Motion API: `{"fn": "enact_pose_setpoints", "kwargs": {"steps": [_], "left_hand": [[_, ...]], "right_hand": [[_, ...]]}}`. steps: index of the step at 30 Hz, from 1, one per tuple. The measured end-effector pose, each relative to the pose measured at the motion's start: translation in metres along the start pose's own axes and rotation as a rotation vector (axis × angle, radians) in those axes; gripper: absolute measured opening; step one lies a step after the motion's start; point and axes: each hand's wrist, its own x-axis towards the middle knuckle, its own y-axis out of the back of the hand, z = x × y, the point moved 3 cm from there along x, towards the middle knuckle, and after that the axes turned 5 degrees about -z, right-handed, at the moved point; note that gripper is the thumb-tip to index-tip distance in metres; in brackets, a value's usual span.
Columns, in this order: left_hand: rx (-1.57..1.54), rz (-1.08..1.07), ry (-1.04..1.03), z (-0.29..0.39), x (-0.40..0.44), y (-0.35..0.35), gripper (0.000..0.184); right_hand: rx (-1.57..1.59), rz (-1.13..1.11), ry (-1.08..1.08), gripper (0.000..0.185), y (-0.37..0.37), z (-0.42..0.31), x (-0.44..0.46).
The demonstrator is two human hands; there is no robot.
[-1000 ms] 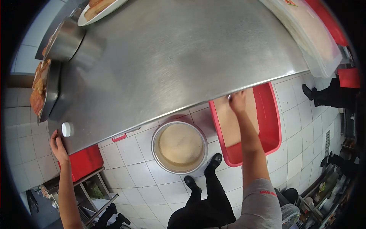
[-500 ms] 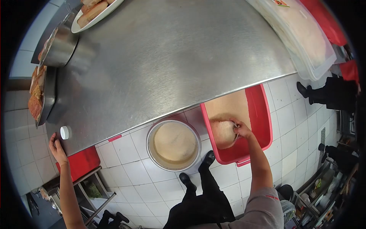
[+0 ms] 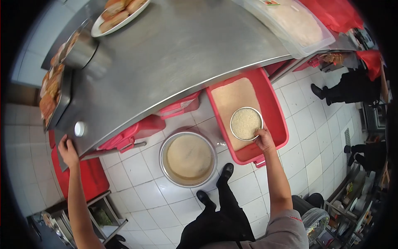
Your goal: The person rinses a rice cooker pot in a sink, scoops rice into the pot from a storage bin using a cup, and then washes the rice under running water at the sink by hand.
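My right hand (image 3: 264, 141) grips the rim of a round metal bowl (image 3: 246, 123) full of pale grain that looks like rice. The bowl is held level above the pink bin (image 3: 280, 120), where more rice (image 3: 232, 97) lies heaped toward the left side. On the floor to the left stands a wide metal pot (image 3: 164, 168) with rice (image 3: 188, 155) in it. My left hand (image 3: 68, 152) rests on the corner of the steel table (image 3: 166, 54), fingers apart and holding nothing. Close by it on the tabletop is a small white lidded jar (image 3: 80, 128).
Cooked meat pieces fill a plate (image 3: 118, 25) and a tray (image 3: 62, 97) at the table's left, near a metal container (image 3: 85, 52). A clear plastic tub (image 3: 290, 25) sits at the right. Red bins (image 3: 141, 128) stand under the table. Other people (image 3: 352, 87) are at the right.
My right hand has lifted the bowl out of the rice; it now shows full and level above the bin. The view has shifted, showing more under the table. My left hand stays at the corner.
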Motion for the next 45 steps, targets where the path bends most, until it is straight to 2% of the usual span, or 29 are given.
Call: {"fn": "enact_pose_setpoints", "kwargs": {"steps": [4,6,10,11,14,15,18,20,24,26,28,31,32,34,36,38,44,45], "left_hand": [[0.008,0.015,-0.010,0.007,-0.002,0.000,0.032],[0.041,0.021,0.073,0.014,-0.004,0.002,0.034],[0.124,0.034,0.212,0.034,-0.009,0.007,0.037],[0.123,0.032,0.229,0.035,-0.010,0.007,0.037],[0.138,0.026,0.252,0.040,-0.012,0.009,0.038],[0.130,0.027,0.243,0.039,-0.012,0.009,0.038],[0.096,0.026,0.213,0.037,-0.012,0.008,0.037],[0.060,0.027,0.191,0.035,-0.012,0.008,0.037],[0.005,0.006,0.014,0.016,-0.005,0.005,0.034],[-0.097,-0.022,-0.006,-0.002,-0.001,0.000,0.031],[-0.082,-0.025,0.012,0.004,-0.004,0.004,0.029],[-0.292,-0.082,0.048,-0.013,-0.001,0.004,0.031],[-0.361,-0.101,0.055,-0.020,0.001,0.004,0.031],[-0.375,-0.104,0.072,-0.033,0.003,0.006,0.031],[-0.388,-0.131,0.082,-0.040,0.004,0.008,0.031],[-0.423,-0.145,0.079,-0.042,0.004,0.008,0.031],[-0.380,-0.119,0.079,-0.035,0.001,0.007,0.032],[-0.366,-0.118,0.084,-0.030,0.000,0.006,0.032]], "right_hand": [[-0.137,-0.114,0.140,0.080,-0.073,0.004,-0.024],[-0.527,-0.131,0.327,0.081,-0.108,0.012,-0.036],[-1.240,-0.145,0.841,0.067,-0.174,0.032,-0.074],[-1.218,-0.130,0.825,0.060,-0.185,0.041,-0.081],[-1.481,-0.252,1.231,0.058,-0.189,0.066,-0.084],[-1.471,-0.282,1.312,0.052,-0.191,0.072,-0.085],[-1.407,-0.304,1.479,0.048,-0.189,0.065,-0.080],[-1.394,-0.191,1.527,0.046,-0.177,0.044,-0.063],[-1.230,0.152,1.149,0.066,-0.116,-0.006,0.014],[-1.522,0.384,0.970,0.076,-0.073,-0.032,0.083],[-1.586,0.369,0.904,0.074,-0.043,-0.030,0.132],[-1.800,0.341,0.812,0.068,-0.003,-0.001,0.182],[-1.910,0.329,0.789,0.059,0.012,0.018,0.193],[-2.065,0.308,0.601,0.049,0.044,0.067,0.196],[-2.147,0.088,0.489,0.049,0.063,0.112,0.171],[-2.094,-0.049,0.247,0.054,0.080,0.141,0.137],[-1.758,-0.290,-0.198,0.062,0.116,0.111,0.118],[-1.397,-0.138,-0.477,0.068,0.125,0.098,0.115]]}}
